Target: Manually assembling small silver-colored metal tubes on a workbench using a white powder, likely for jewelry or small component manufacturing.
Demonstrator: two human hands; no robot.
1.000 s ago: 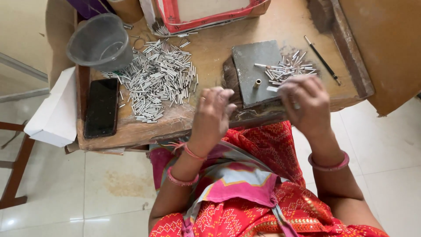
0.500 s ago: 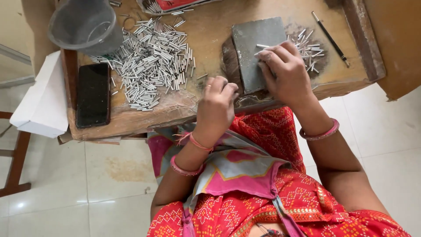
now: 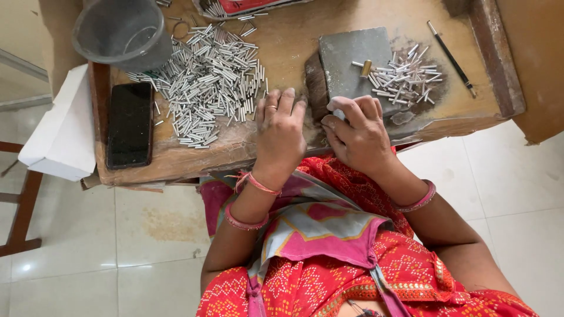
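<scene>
While the left hand [image 3: 279, 132] lies flat, palm down and fingers spread, on the near edge of the wooden bench [image 3: 294, 35], holding nothing, the right hand [image 3: 357, 132] is curled loosely just beside it, its fingertips pinching a small pale piece at the near edge of the grey slab [image 3: 352, 58]; what that piece is I cannot tell; a big heap of short silver metal tubes [image 3: 205, 82] spreads to the left of the left hand, nearly touching its fingertips; a smaller heap of tubes [image 3: 405, 76] lies to the right, partly on the slab, with a little brass piece [image 3: 365, 68] among them; at the far left corner stands a grey plastic tub [image 3: 123, 32], and its inside looks bare; a black phone [image 3: 129, 124] lies flat at the left end, beside a white box [image 3: 61, 132] off the edge; a thin dark tool [image 3: 451, 57] rests at the far right; a red-rimmed tray [image 3: 247, 7] at the far edge holds more tubes.
</scene>
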